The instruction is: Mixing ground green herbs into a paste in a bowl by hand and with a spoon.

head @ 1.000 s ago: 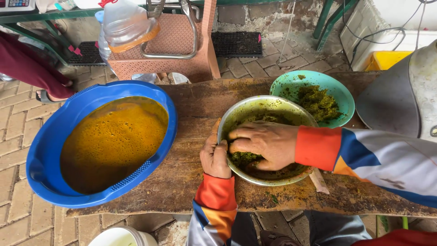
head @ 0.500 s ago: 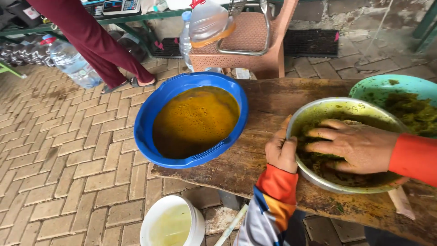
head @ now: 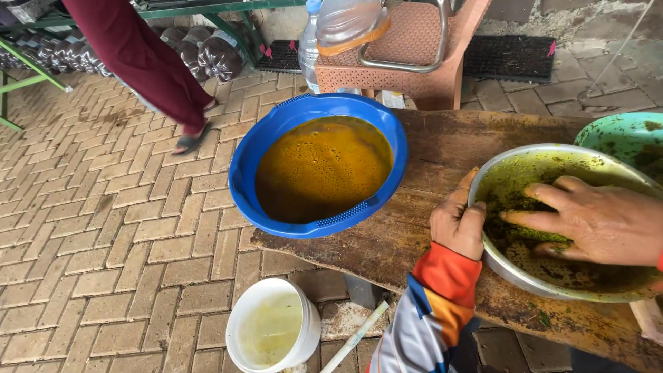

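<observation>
1. Silver metal bowl (head: 507, 273) sits at the right of the frame on the wet wooden worktop (head: 387, 242). It holds green mush (head: 518, 245).
2. Left hand (head: 458, 224) is at the bowl's left rim. Its grip is closed on the rim, thumb up along the edge, fingers curled under.
3. Right hand (head: 597, 221) is inside the bowl, lying flat on the green mush. Its fingers are spread apart and point to the left of the frame. It presses on the mush and does not clamp on anything that shows.
4. So the mush lies right under the right hand, and just to the right of the left hand. The right hand is the nearer one.
5. Blue basin (head: 276, 131) is in the middle of the frame, left of the bowl and near it but not touching. It is full of orange-brown foamy liquid.
6. Green bowl (head: 615, 135) peeks in at the upper right, behind the metal bowl.
7. White bucket (head: 238, 345) stands on the brick floor at the bottom, below the worktop.
8. Another person's leg (head: 148, 59) in dark red cloth is at the upper left.
</observation>
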